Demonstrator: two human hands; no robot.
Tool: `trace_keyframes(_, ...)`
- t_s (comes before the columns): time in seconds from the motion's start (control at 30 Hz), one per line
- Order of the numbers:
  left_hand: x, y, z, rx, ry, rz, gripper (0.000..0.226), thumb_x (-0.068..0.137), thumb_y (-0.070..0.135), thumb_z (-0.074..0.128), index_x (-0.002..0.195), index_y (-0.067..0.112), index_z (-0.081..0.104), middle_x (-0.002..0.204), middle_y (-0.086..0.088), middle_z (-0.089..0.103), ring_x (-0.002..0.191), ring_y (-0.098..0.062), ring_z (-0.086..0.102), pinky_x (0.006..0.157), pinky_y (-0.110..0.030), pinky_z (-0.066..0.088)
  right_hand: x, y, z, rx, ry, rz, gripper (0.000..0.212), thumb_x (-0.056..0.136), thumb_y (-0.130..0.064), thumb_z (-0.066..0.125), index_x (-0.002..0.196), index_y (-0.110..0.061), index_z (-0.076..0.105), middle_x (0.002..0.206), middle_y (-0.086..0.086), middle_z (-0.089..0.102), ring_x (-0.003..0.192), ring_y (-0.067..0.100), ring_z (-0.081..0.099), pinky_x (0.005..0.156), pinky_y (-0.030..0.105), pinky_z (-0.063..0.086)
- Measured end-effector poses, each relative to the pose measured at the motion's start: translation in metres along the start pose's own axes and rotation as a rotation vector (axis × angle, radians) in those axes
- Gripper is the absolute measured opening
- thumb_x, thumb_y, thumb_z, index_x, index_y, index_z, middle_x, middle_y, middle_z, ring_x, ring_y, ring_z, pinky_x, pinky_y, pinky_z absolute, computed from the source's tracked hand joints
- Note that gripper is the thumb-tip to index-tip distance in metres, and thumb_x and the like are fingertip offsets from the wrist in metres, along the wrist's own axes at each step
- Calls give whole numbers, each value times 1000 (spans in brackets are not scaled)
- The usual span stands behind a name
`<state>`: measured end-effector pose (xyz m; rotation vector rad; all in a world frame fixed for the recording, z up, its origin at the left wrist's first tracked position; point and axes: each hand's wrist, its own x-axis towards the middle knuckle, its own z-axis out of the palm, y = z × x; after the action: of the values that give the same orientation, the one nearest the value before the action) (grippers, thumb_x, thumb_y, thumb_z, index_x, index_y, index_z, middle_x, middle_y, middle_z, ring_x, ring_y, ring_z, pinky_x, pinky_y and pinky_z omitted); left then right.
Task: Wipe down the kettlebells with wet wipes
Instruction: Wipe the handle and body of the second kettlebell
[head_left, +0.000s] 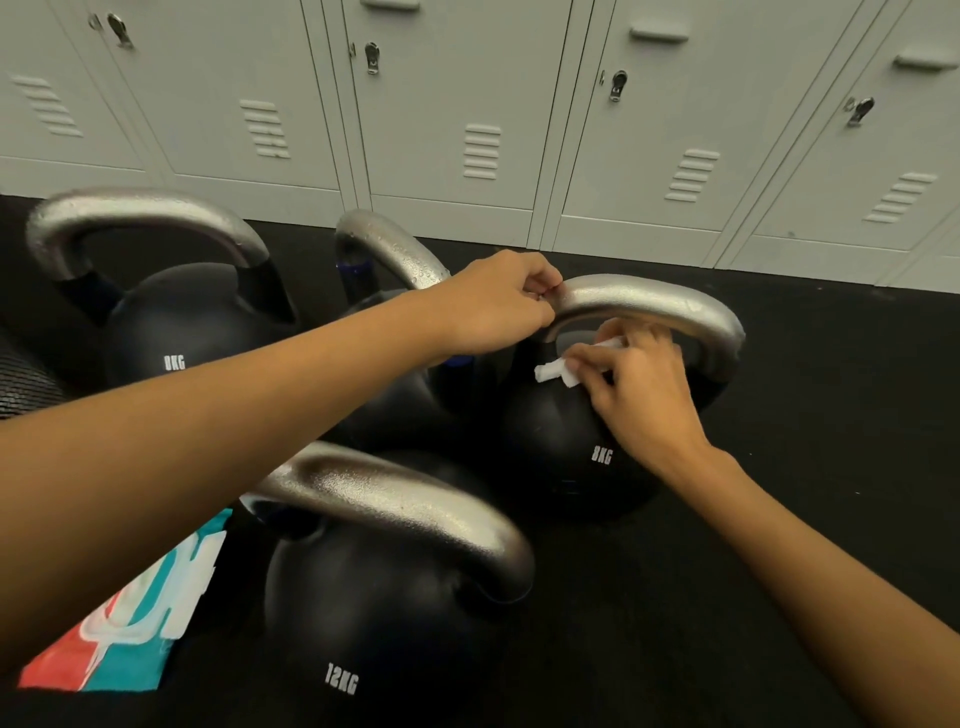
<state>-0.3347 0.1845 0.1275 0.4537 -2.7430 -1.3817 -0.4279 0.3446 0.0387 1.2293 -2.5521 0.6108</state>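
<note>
White crumpled wet wipe (558, 370) we are pinching in our right hand (641, 395) against the smooth black 8KG kettlebell (563, 457) on the floor; our left hand (496, 304) is curling around its pebbled silver handle (660, 306).

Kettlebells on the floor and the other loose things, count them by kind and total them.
Black kettlebells with silver handles: 4
White wet wipe: 1
Teal, red and white wipes pack: 1
Total: 6

Dim, even indoor light, soft glare on the silver handles (649, 301), and wide-angle bending at the edges.
</note>
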Motion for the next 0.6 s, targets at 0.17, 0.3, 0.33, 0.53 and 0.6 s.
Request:
trace_keyframes(0.17,0,1,0,13,-8,-6,37,89,9,55,125,20,56,121,2,61,112,-10,57,104,-26,41,7,-6,2,19,35,27,12,91,-16,66,88,-12,78,99,11,60,100,31,52,83,37,34)
trace_keyframes(0.3,0,2,1,35,-10,-8,38,89,10,55,125,20,55,121,2,60,112,-11,56,104,-28,41,-3,-16,10,-103,85,-52,10,86,-13,69,91,-9,77,97,13,62,91,35,56,76,41,41)
trace_keyframes(0.33,0,2,1,44,-9,-9,38,89,11,56,125,20,55,122,2,60,113,-11,56,105,-29,41,-4,-15,10,-121,96,-68,9,86,-13,69,90,-9,77,95,12,62,89,34,56,75,41,42)
trace_keyframes(0.53,5,3,3,70,24,-24,34,86,12,58,119,19,59,116,1,63,110,-13,58,103,-34,44,-18,-25,9,-141,-28,-323,3,78,-19,76,80,-17,75,85,3,58,78,27,53,68,37,41)
trace_keyframes(0.6,5,5,1,52,16,-22,30,87,12,57,116,18,61,113,1,65,107,-12,59,100,-31,46,-23,-31,6,-90,-162,-377,4,82,-20,72,85,-19,76,88,1,58,81,24,53,69,35,39)
